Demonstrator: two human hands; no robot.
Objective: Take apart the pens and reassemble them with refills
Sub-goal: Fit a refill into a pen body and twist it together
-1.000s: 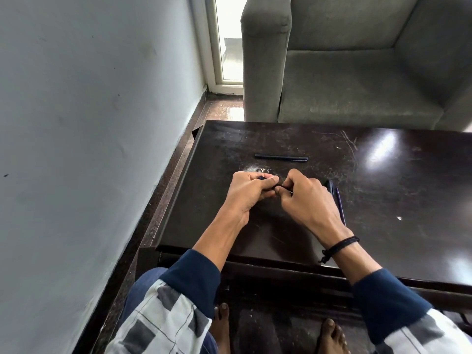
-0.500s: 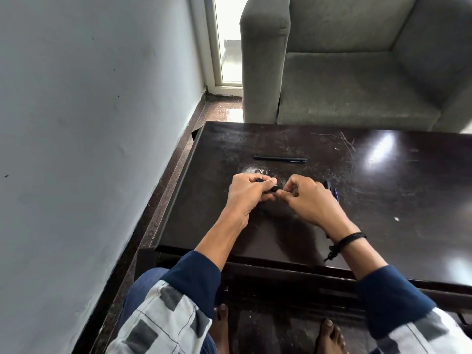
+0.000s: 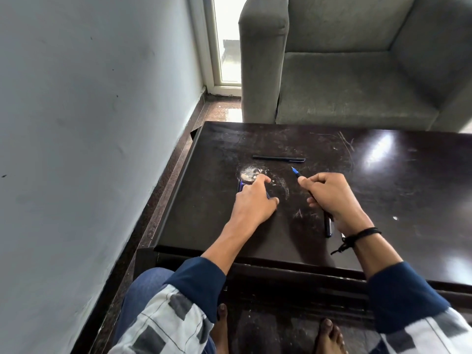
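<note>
Blue-tipped refill (image 3: 296, 172) stayed pinched in the right hand (image 3: 329, 198) as the hands parted; the left hand (image 3: 255, 198) pressed, seemingly, the barrel (image 3: 241, 185) onto the table (image 3: 383, 190): pen apart.

A dark wooden table (image 3: 383, 200) fills the middle of the view, its glossy top scratched and marked with a whitish scuffed patch (image 3: 249, 173) left of centre. Beyond its far edge stands a grey fabric sofa (image 3: 357, 80). A pale painted wall (image 3: 89, 123) runs along the left side, meeting a brown speckled floor (image 3: 219, 108). At the far left corner a white-framed glass door (image 3: 224, 47) lets in bright daylight.
</note>
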